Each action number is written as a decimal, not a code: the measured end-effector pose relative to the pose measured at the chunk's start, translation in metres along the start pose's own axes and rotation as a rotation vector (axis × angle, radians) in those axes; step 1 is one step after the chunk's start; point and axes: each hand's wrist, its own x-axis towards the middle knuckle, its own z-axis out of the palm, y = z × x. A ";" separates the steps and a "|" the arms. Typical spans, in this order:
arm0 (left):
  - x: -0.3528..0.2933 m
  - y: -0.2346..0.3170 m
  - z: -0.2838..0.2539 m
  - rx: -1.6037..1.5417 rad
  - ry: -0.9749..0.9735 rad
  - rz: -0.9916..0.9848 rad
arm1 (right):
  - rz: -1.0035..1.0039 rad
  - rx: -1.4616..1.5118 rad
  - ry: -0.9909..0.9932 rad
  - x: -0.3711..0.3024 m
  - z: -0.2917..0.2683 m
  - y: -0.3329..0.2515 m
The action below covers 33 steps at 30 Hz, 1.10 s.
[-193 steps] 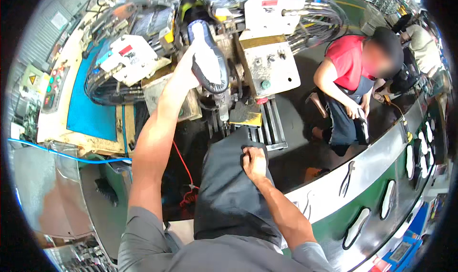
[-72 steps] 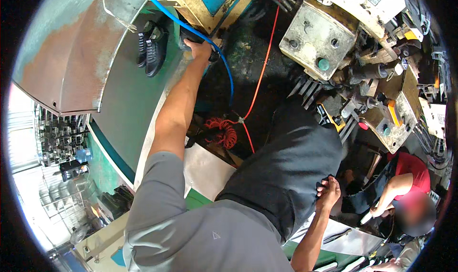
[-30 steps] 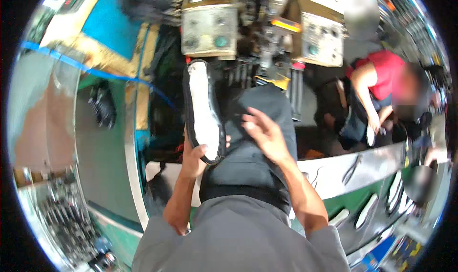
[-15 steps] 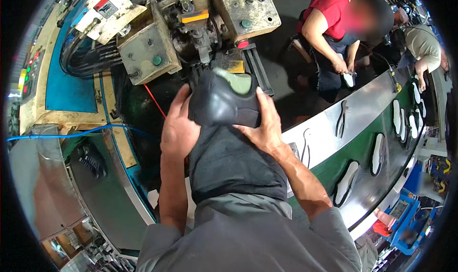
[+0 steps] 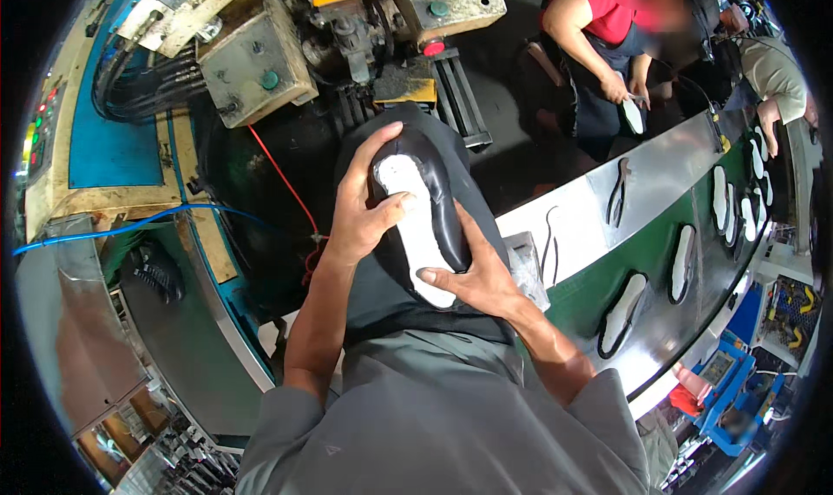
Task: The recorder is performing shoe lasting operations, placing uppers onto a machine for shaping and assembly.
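I hold a black shoe upper on its last (image 5: 438,204), sole side up, with a white insole (image 5: 415,226) showing. My left hand (image 5: 360,209) grips its toe end and left side. My right hand (image 5: 477,274) cups the heel end from below right. The shoe sits over my lap, just in front of a beige, grimy machine (image 5: 347,26) with green buttons.
A curved green conveyor (image 5: 677,261) with white sole-shaped holders runs on the right. Pliers (image 5: 618,202) lie on its metal rim. A person in a red shirt (image 5: 607,26) works a sole beyond it. A pair of black shoes (image 5: 156,269) rests on the left shelf.
My head swung from the left shelf back to the machine. The shoe has turned sole up between both hands, and my right hand has moved under its heel.
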 end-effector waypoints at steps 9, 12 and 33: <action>0.009 -0.028 -0.003 -0.310 -0.167 -0.086 | -0.196 0.351 -0.139 0.083 -0.048 -0.034; 0.022 -0.028 -0.005 -0.278 -0.149 -0.208 | -0.142 0.455 -0.232 0.098 -0.042 -0.041; 0.010 -0.042 0.011 -0.306 -0.159 -0.092 | -0.088 0.350 0.014 0.089 -0.027 -0.027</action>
